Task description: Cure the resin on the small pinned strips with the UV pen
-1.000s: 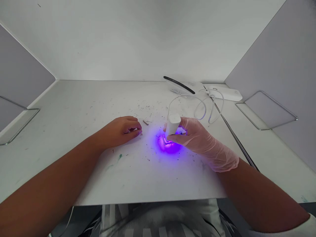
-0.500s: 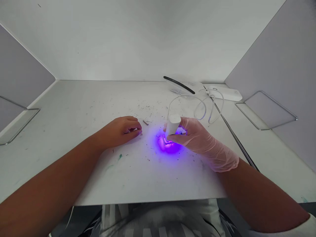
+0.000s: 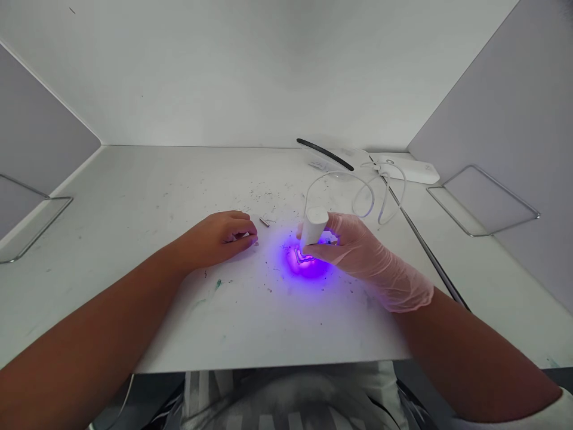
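My right hand (image 3: 353, 245), in a thin pinkish glove, grips a white corded lamp (image 3: 314, 226) between thumb and fingers. The lamp points down and casts violet light onto the table. In that glow lies a small object with zigzag lines (image 3: 302, 258), partly hidden by the lamp and my thumb. My bare left hand (image 3: 230, 236) rests on the table to the left, fingers curled together; whether anything is between them is too small to tell. A short metal cylinder (image 3: 264, 222) lies just beyond my left fingertips.
A white cable (image 3: 373, 203) loops behind my right hand towards a white device (image 3: 407, 168). A dark rod (image 3: 425, 248) runs along the right. A black curved strip (image 3: 324, 153) lies at the back. Wire frames (image 3: 483, 234) stand at both sides. Small crumbs dot the white table (image 3: 250, 334).
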`<act>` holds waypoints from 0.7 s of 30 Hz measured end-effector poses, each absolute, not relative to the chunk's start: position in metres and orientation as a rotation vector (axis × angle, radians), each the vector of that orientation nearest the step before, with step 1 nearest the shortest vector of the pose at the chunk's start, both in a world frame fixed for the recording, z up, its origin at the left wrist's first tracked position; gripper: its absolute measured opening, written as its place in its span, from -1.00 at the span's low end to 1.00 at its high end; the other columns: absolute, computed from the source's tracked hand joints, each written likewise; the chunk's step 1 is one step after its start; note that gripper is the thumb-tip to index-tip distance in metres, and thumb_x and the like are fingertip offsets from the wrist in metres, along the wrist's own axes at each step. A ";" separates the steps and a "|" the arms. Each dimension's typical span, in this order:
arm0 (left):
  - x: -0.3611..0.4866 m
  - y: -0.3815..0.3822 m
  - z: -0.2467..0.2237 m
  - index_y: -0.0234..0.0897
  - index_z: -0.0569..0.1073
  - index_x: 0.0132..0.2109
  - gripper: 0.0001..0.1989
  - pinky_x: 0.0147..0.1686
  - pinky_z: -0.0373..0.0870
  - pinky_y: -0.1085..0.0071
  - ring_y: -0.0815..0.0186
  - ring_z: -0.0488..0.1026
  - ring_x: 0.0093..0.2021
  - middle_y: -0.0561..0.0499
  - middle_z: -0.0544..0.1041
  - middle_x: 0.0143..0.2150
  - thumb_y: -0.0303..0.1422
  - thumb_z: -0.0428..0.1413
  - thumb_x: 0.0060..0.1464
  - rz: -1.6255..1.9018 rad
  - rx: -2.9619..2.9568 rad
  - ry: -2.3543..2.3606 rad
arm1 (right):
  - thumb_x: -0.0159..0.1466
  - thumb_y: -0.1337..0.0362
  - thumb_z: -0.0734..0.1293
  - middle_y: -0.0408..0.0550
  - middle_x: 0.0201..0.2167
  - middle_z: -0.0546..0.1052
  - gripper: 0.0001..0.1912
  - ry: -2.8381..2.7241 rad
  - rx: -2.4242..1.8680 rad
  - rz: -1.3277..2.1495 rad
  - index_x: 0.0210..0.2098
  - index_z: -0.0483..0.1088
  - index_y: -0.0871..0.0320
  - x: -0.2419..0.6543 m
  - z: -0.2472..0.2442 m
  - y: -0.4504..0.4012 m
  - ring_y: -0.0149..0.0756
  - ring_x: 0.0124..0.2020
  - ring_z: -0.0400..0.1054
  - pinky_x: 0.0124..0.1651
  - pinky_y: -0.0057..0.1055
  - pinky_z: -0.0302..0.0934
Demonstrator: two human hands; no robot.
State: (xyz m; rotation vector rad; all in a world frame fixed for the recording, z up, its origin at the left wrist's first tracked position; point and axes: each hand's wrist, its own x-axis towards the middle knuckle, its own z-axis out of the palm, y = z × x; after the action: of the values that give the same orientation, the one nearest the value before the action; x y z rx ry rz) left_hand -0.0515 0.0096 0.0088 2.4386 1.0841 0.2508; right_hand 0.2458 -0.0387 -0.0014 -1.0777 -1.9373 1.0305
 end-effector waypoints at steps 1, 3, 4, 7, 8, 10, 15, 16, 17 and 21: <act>-0.052 0.010 0.009 -0.23 0.63 -0.20 -0.64 -0.38 0.35 0.40 0.35 0.45 -0.35 -0.01 0.55 -0.33 -0.16 0.01 0.34 0.249 2.439 1.085 | 0.26 0.19 0.46 -0.10 -0.32 0.58 -0.87 -1.940 -1.081 1.025 -0.30 0.47 0.07 0.246 -0.002 -0.038 -0.27 -0.30 0.47 -0.18 -0.19 0.44; -0.052 0.010 0.008 -0.22 0.63 -0.20 -0.65 -0.37 0.35 0.39 0.35 0.45 -0.34 -0.01 0.55 -0.33 -0.16 0.02 0.34 0.257 2.442 1.086 | 0.26 0.17 0.46 -0.10 -0.31 0.59 -0.86 -1.951 -1.079 1.017 -0.29 0.48 0.07 0.246 -0.002 -0.038 -0.26 -0.30 0.48 -0.18 -0.18 0.43; -0.052 0.010 0.008 -0.22 0.63 -0.20 -0.66 -0.37 0.35 0.40 0.35 0.44 -0.34 -0.01 0.55 -0.33 -0.17 0.02 0.34 0.259 2.443 1.087 | 0.26 0.17 0.46 -0.10 -0.31 0.59 -0.86 -1.957 -1.076 1.014 -0.28 0.48 0.07 0.246 -0.003 -0.038 -0.26 -0.30 0.48 -0.19 -0.19 0.43; -0.052 0.010 0.008 -0.22 0.63 -0.21 -0.66 -0.38 0.35 0.40 0.35 0.44 -0.34 0.00 0.54 -0.34 -0.17 0.02 0.34 0.262 2.443 1.094 | 0.26 0.19 0.46 -0.11 -0.31 0.59 -0.88 -1.958 -1.068 1.003 -0.27 0.48 0.07 0.246 -0.003 -0.038 -0.27 -0.29 0.48 -0.18 -0.20 0.43; -0.052 0.010 0.008 -0.22 0.63 -0.21 -0.66 -0.38 0.35 0.40 0.35 0.44 -0.34 0.00 0.54 -0.34 -0.17 0.02 0.34 0.264 2.444 1.094 | 0.26 0.19 0.46 -0.12 -0.31 0.59 -0.88 -1.955 -1.067 1.001 -0.28 0.48 0.07 0.246 -0.003 -0.038 -0.28 -0.29 0.48 -0.18 -0.21 0.43; -0.052 0.009 0.008 -0.22 0.64 -0.21 -0.66 -0.38 0.35 0.40 0.35 0.44 -0.35 0.00 0.54 -0.34 -0.17 0.02 0.34 0.266 2.444 1.093 | 0.26 0.20 0.47 -0.12 -0.32 0.58 -0.88 -1.950 -1.069 1.004 -0.30 0.47 0.07 0.246 -0.004 -0.038 -0.28 -0.30 0.47 -0.19 -0.21 0.42; -0.053 0.010 0.008 -0.22 0.64 -0.21 -0.66 -0.38 0.33 0.39 0.36 0.43 -0.35 0.01 0.53 -0.35 -0.17 0.03 0.34 0.269 2.440 1.082 | 0.26 0.23 0.46 -0.12 -0.31 0.58 -0.91 -1.943 -1.078 1.011 -0.28 0.48 0.06 0.247 -0.003 -0.039 -0.27 -0.28 0.48 -0.17 -0.20 0.44; -0.053 0.010 0.007 -0.22 0.64 -0.21 -0.66 -0.38 0.33 0.39 0.36 0.43 -0.35 0.01 0.53 -0.35 -0.17 0.02 0.34 0.275 2.440 1.083 | 0.26 0.23 0.46 -0.11 -0.31 0.59 -0.91 -1.942 -1.079 1.015 -0.29 0.48 0.06 0.246 -0.003 -0.039 -0.27 -0.28 0.48 -0.17 -0.20 0.44; -0.054 0.010 0.007 -0.22 0.63 -0.21 -0.66 -0.37 0.33 0.39 0.35 0.43 -0.35 0.01 0.53 -0.34 -0.17 0.02 0.34 0.277 2.439 1.083 | 0.26 0.23 0.46 -0.11 -0.31 0.58 -0.91 -1.940 -1.083 1.018 -0.29 0.48 0.06 0.246 -0.003 -0.039 -0.27 -0.28 0.48 -0.17 -0.20 0.44; -0.054 0.010 0.006 -0.21 0.63 -0.20 -0.67 -0.36 0.33 0.38 0.35 0.43 -0.34 0.01 0.53 -0.33 -0.17 0.03 0.34 0.259 2.417 1.098 | 0.25 0.20 0.46 -0.12 -0.34 0.57 -0.87 -1.934 -1.079 1.033 -0.34 0.45 0.06 0.244 -0.001 -0.039 -0.28 -0.33 0.45 -0.21 -0.21 0.42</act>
State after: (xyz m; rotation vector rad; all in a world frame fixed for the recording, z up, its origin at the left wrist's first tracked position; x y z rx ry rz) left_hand -0.0542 0.0098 0.0055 2.4169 1.0976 0.2591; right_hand 0.2444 -0.0393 -0.0007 -1.0788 -1.9340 1.0333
